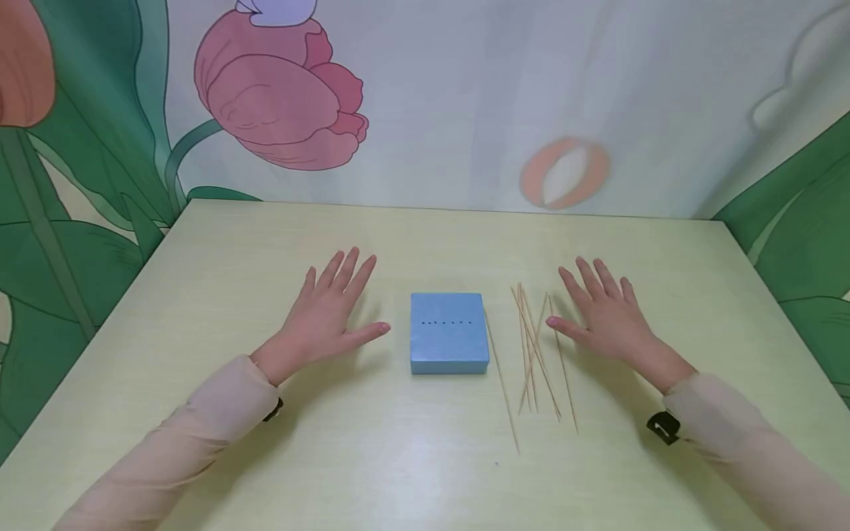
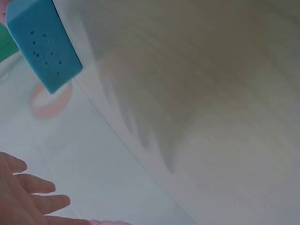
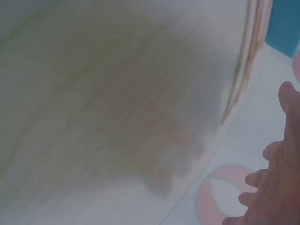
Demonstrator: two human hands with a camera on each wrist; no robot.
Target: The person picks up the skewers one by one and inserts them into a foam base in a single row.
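Observation:
A blue block (image 1: 449,343) rests on the table between the hands, a row of small holes along its top. In the left wrist view the block (image 2: 44,47) also shows holes on a side face. Several thin wooden sticks (image 1: 530,346) lie loosely to its right, some crossing each other. My left hand (image 1: 325,313) hovers left of the block, fingers spread and holding nothing. To the right of the sticks is my right hand (image 1: 604,317), likewise spread and without anything in it; its thumb appears over one stick, and whether it touches cannot be told.
The pale wooden table (image 1: 372,450) ends at a back edge against a light curtain (image 1: 451,110) printed with flowers and leaves. Each wrist carries a dark strapped device, such as the one at the right cuff (image 1: 664,426).

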